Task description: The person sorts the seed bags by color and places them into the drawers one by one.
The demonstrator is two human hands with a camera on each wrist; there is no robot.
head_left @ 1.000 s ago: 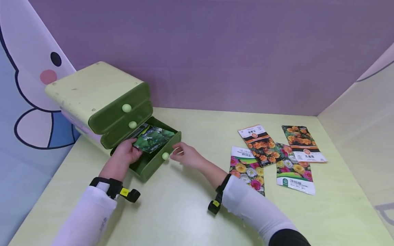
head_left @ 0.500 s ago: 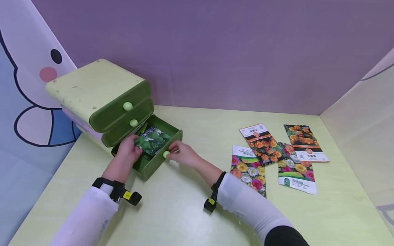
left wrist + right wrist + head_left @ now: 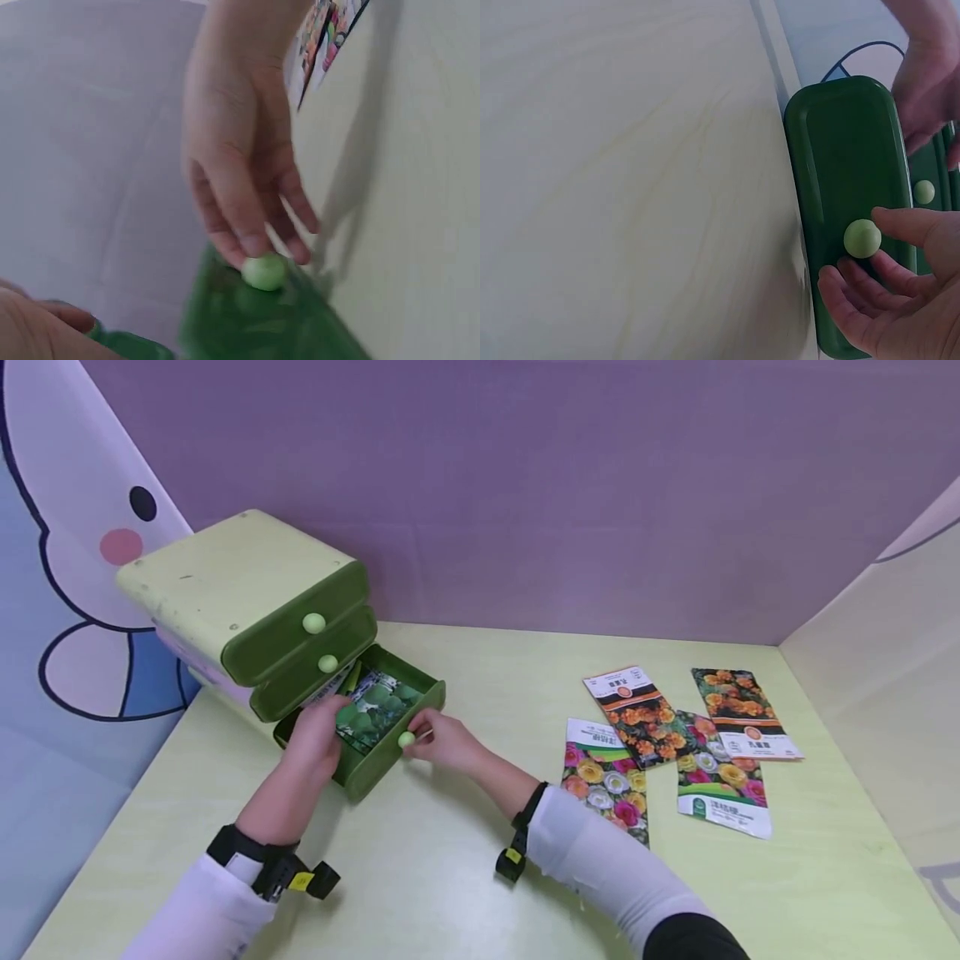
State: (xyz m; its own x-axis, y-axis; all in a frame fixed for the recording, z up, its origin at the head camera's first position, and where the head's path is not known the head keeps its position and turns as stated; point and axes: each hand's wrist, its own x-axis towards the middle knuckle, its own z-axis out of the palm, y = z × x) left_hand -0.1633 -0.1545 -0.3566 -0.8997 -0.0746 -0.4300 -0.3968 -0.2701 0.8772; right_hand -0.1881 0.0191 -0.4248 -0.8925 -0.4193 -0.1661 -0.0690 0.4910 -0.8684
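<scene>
In the head view the bottom drawer [image 3: 372, 767] of a small cabinet [image 3: 247, 581] is pulled out. Inside it lies a packet [image 3: 378, 708] with a green leafy picture. My left hand [image 3: 313, 739] is over the drawer's left side, next to the packet, its fingertips partly hidden. In the right wrist view, the fingers of that hand hang loosely with nothing visible in them. My right hand [image 3: 448, 745] pinches the drawer's round light-green knob [image 3: 862, 238] between thumb and fingers.
Several flower seed packets lie on the table's right side, among them an orange-flowered packet [image 3: 633, 714] and a mixed-flower packet [image 3: 606, 777]. Two upper drawers with knobs [image 3: 314, 623] are closed. A purple backdrop [image 3: 525, 502] stands behind.
The leafy packet has gone down flat into the drawer, and my left hand has come off it. My right hand has moved from beside the knob to pinching it.
</scene>
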